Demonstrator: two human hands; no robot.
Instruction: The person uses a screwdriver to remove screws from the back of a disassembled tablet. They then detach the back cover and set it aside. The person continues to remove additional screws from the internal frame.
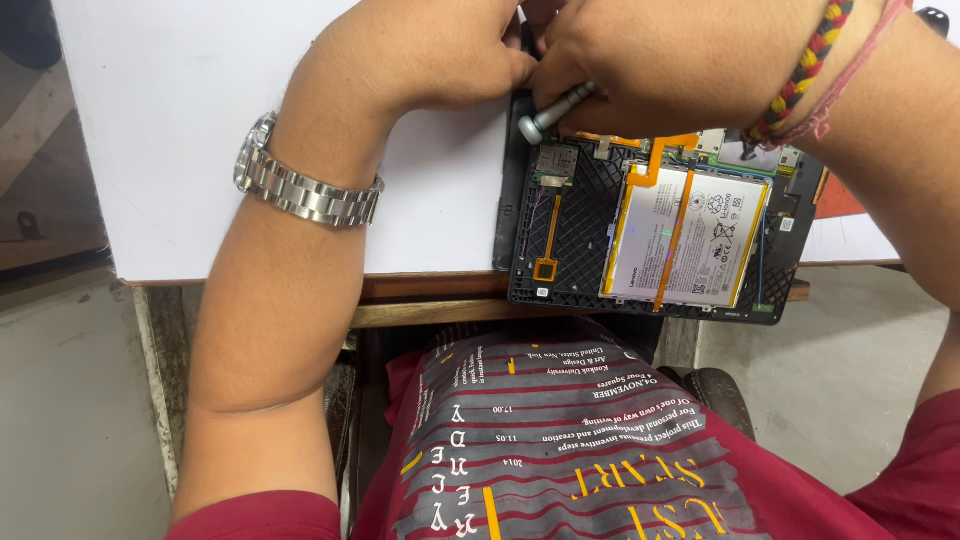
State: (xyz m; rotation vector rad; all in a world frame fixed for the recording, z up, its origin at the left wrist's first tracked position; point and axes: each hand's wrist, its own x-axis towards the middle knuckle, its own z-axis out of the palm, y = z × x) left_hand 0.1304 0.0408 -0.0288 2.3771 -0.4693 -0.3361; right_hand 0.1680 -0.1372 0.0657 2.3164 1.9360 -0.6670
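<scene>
Tablet (640, 230), back cover off and insides bare, lies at the near edge of the white table (200, 130), its lower side overhanging that edge just above the person's lap. Right hand (690, 60) has its fingers closed round a grey metal screwdriver (555, 108), whose butt pokes out over the tablet's upper left corner; the tip is hidden under the hands. Left hand (430, 55), steel watch (305, 185) on its wrist, presses in at that same corner, fingers curled, though whether they pinch anything cannot be told. The risk looks plain: a slip of the driver could gouge the silver battery (685, 235) or tear the orange flex ribbon (660, 160) beside it. Hard downward pressure might also tip the overhanging tablet off the table.
</scene>
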